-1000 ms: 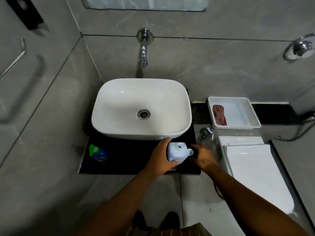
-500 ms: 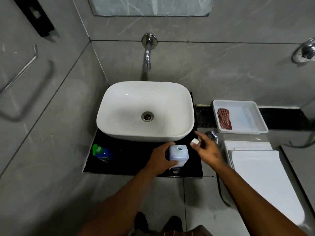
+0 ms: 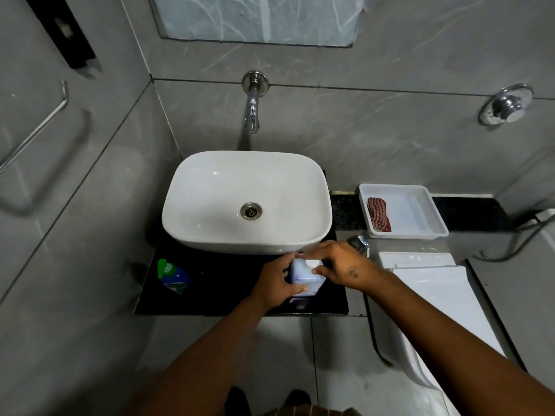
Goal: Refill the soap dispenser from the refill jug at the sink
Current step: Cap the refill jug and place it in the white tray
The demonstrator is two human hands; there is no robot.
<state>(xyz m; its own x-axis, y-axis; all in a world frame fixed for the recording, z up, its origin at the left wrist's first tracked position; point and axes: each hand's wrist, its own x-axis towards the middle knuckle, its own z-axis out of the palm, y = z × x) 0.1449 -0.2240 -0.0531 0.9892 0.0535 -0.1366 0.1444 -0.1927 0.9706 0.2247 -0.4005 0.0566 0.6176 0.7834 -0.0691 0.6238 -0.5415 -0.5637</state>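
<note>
Head view: jug [image 3: 303, 276] stands at the counter's [image 3: 216, 295] front edge, left hand [image 3: 274, 285] clasped around its side, right hand [image 3: 339, 264] pinching its cap [image 3: 312, 263]; dispenser [image 3: 172, 276] sits well left.

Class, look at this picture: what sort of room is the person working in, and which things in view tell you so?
Most likely a bathroom. A white basin sits under a wall tap, a toilet stands to the right, and grey tiles cover the walls.
</note>
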